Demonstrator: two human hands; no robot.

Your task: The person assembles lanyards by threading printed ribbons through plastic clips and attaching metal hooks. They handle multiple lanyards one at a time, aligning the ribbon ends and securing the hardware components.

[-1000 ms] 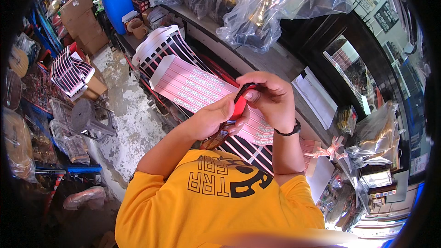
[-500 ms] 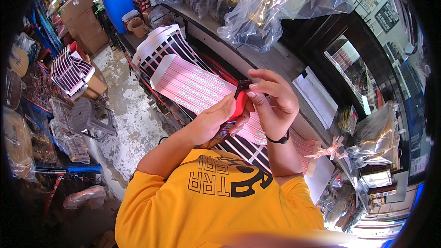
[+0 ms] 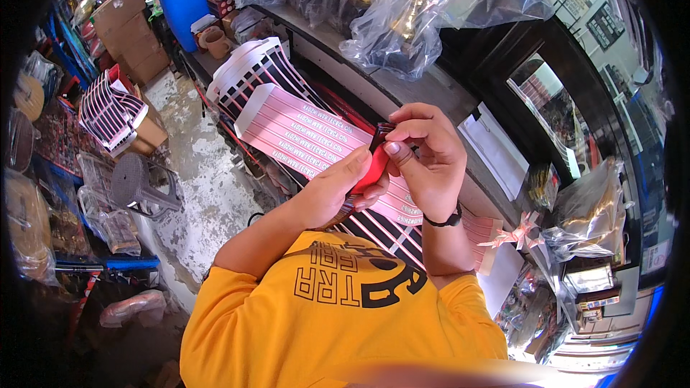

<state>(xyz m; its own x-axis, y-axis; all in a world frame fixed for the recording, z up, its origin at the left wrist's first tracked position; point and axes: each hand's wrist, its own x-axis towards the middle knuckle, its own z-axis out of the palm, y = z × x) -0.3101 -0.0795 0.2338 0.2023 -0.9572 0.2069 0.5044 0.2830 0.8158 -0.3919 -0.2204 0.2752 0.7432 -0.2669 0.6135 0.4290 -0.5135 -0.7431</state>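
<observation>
My left hand (image 3: 332,188) is closed round a bundle of red and dark strips (image 3: 373,168), its thumb pressed on the red face. I cannot make out exactly what the bundle is; its striped lower end shows under the palm. At its dark upper end, my right hand (image 3: 431,165) pinches the edge between thumb and fingers. Below both hands lie pink printed strips (image 3: 295,133) side by side in a sheet. Under them a black, white and pink striped sheet (image 3: 269,72) curves over the bench.
Clear plastic bags with gold-coloured trophy parts (image 3: 410,25) stand on the ledge (image 3: 402,90) beyond the sheets. White paper (image 3: 492,151) and a pink ribbon bow (image 3: 519,233) are to the right. At left are a grey stool (image 3: 140,183), a cardboard box (image 3: 128,29) and a blue jerrycan (image 3: 181,3).
My right hand has shifted slightly, its fingers more curled at the bundle's dark end. The red face has tilted and shows broader. My left hand stays nearly in place.
</observation>
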